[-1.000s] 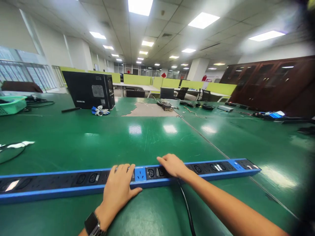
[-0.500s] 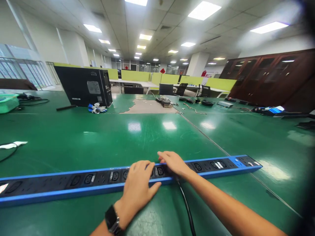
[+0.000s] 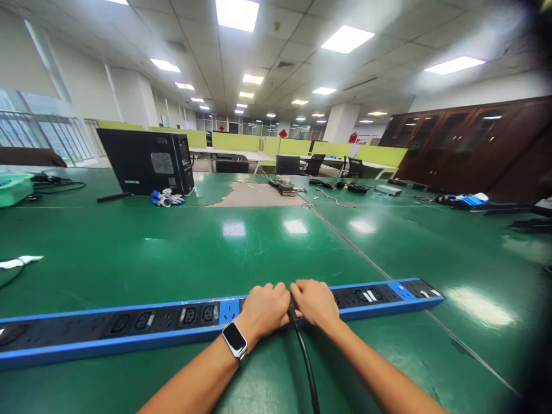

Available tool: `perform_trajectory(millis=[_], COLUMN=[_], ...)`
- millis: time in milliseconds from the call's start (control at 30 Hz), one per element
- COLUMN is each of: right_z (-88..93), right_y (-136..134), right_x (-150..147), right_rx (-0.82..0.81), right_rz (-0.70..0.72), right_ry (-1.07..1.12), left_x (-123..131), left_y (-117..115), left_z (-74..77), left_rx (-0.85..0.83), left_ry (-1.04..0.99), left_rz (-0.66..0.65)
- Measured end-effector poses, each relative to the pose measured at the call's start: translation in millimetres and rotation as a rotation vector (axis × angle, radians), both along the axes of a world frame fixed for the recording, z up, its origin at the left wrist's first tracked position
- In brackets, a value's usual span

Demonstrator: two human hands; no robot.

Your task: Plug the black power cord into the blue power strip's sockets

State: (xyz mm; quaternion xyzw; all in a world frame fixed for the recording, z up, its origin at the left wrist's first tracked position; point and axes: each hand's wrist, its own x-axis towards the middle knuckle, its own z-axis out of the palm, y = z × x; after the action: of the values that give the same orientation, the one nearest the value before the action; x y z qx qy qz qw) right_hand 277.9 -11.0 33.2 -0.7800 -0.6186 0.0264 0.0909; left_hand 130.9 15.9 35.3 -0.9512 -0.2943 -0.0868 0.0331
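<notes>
Since the earlier frame the left hand (image 3: 266, 309) has slid rightward along the power strip (image 3: 172, 319) to meet the right hand (image 3: 315, 302), and its wrist has turned so the face of the watch (image 3: 235, 339) shows. From the left, a green basket (image 3: 15, 191) sits at the edge of the tabletop (image 3: 194, 253), then a black bar (image 3: 114, 197) lies in front of a computer tower (image 3: 144, 161), with a bundle of gloves (image 3: 167, 198) at its foot. Nearer, the long blue-and-black strip runs across the tabletop from the left edge of view, lying flat, sockets up. At its right-of-centre stretch the left hand is curled around the end of a black cable (image 3: 307, 362), which trails toward the viewer. The right hand closes on that same end from the other side; the fingertips and plug are largely hidden. Beyond, loose parts (image 3: 284, 187) lie near a bare patch, and farther right rests a pale box (image 3: 388, 190).
</notes>
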Motion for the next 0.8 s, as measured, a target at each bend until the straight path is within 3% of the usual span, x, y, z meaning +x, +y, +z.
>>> perform_trajectory(millis=[233, 500, 800], right_z=[1.2, 1.8, 4.5], right_y=[0.3, 4.2, 1.5], right_x=[1.3, -0.3, -2.5], right_rx=[-0.032, -0.051, -0.037], right_rz=[-0.005, -0.017, -0.005], right_ry=[-0.04, -0.057, -0.056], left_x=[4.5, 5.3, 2.2], left_y=[3.8, 5.1, 8.5], left_z=[-5.7, -11.2, -13.2], left_rx=[0.013, 0.065, 0.098], left_ry=[-0.014, -0.06, -0.144], left_rz=[0.002, -0.095, -0.014])
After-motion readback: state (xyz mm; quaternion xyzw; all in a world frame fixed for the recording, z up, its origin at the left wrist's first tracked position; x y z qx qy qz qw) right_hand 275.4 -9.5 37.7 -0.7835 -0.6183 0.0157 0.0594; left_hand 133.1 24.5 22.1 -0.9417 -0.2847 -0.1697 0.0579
